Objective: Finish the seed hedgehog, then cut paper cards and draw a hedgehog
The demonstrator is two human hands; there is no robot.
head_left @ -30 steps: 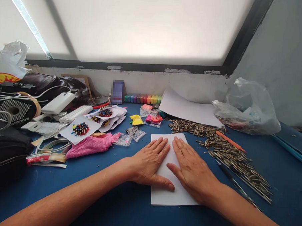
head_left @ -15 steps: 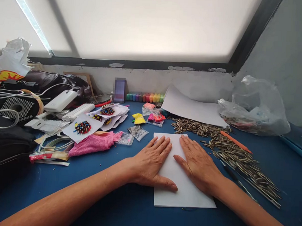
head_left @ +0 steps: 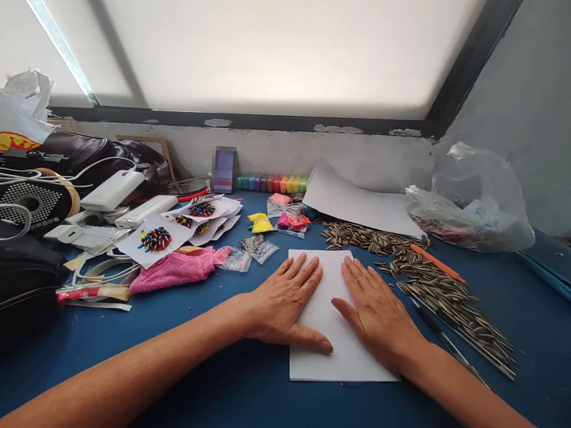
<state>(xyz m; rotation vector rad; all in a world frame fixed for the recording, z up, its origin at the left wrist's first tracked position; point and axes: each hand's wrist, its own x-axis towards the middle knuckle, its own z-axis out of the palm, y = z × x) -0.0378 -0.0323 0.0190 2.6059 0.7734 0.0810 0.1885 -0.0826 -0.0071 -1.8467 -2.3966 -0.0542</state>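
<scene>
A white sheet of paper lies on the blue tabletop in front of me, seemingly folded or stacked. My left hand rests flat on its left side, fingers pointing away and thumb stretched to the right. On the right side of the sheet my right hand lies flat too, its thumb pointing up and left. Neither hand grips anything. Just beyond and right of my right hand spreads a heap of striped sunflower seeds, with an orange tool on it. A pen lies beside my right forearm.
White cards with seed-and-clay figures, a pink cloth and white power banks crowd the left. Small clay packets sit mid-table. Behind are more white paper and a plastic bag; a phone leans against the wall.
Both hands stay flat on the paper in nearly the same place. The view has shifted slightly, so objects on the right appear a little further left.
</scene>
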